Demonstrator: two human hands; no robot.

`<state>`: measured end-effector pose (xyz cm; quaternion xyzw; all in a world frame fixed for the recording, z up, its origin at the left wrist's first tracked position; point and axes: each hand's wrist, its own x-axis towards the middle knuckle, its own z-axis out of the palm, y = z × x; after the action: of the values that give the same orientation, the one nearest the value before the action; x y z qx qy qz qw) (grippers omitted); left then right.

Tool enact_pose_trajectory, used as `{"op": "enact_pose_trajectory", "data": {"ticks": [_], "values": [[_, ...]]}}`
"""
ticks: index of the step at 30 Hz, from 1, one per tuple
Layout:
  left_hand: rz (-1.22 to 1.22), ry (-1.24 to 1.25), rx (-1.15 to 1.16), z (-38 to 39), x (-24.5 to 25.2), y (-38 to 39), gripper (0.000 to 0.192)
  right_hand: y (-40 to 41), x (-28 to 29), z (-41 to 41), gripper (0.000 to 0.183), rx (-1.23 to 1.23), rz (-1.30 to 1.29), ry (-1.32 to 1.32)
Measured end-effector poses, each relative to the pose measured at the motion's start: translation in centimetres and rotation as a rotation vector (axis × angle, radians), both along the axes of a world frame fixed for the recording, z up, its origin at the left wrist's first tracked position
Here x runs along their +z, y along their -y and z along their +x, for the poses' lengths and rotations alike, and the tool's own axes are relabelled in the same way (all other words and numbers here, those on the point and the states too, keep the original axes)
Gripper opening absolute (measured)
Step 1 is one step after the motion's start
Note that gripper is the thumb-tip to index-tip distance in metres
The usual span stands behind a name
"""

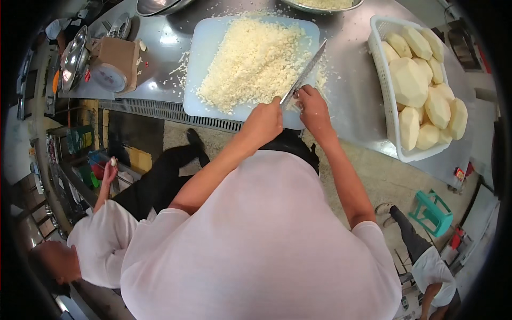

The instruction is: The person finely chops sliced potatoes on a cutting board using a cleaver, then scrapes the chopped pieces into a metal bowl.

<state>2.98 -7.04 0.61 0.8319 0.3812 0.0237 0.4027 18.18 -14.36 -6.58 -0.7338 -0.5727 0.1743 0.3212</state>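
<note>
My left hand [267,122] is closed around the handle end of a large kitchen knife [303,74], whose blade slants up and to the right over the right part of the cutting board. My right hand [314,107] is beside the blade, its bent fingertips close to or touching the metal near the handle; whether they pinch anything is unclear. A broad heap of finely chopped pale vegetable [256,64] covers much of the white plastic cutting board [200,40]. Small bits lie along the blade and below my fingertips.
A white plastic basket [384,88] of peeled, pale root vegetables [409,80] stands at right. Metal bowls [160,7] sit at the steel table's far edge. At left are a cardboard box [116,56] and a strainer [121,26]. Other people stand left and lower right, near a green stool [434,214].
</note>
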Motion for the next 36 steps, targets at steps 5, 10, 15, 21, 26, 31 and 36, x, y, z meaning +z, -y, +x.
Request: {"op": "enact_pose_trajectory", "data": {"ticks": [5,10,15,21,26,31,36], "values": [[0.031,0.044,-0.032,0.9,-0.4,-0.8,0.015,0.3,-0.2,0.1,0.03,0.002,0.142,-0.014],[-0.009,0.006,-0.034,1.1,-1.2,-0.4,0.014,0.3,-0.2,-0.1,0.027,-0.006,0.078,-0.006],[-0.042,-0.004,-0.01,0.2,-0.2,0.1,0.015,0.8,-0.8,0.1,0.024,-0.006,0.161,0.01],[0.071,0.057,-0.041,0.7,-0.5,-2.0,0.015,1.6,-0.1,-0.3,0.026,-0.044,0.213,-0.008],[0.124,-0.055,0.036,-1.2,-1.9,-2.5,0.013,1.1,-0.9,-1.4,0.024,-0.117,0.237,-0.021],[0.118,-0.071,-0.015,-1.2,0.7,-2.3,0.015,-0.1,-0.7,-0.6,0.023,-0.061,0.137,-0.035],[0.11,-0.004,-0.016,-0.2,-0.9,-1.7,0.01,-0.4,0.8,-0.9,0.022,-0.056,-0.001,0.065]]}}
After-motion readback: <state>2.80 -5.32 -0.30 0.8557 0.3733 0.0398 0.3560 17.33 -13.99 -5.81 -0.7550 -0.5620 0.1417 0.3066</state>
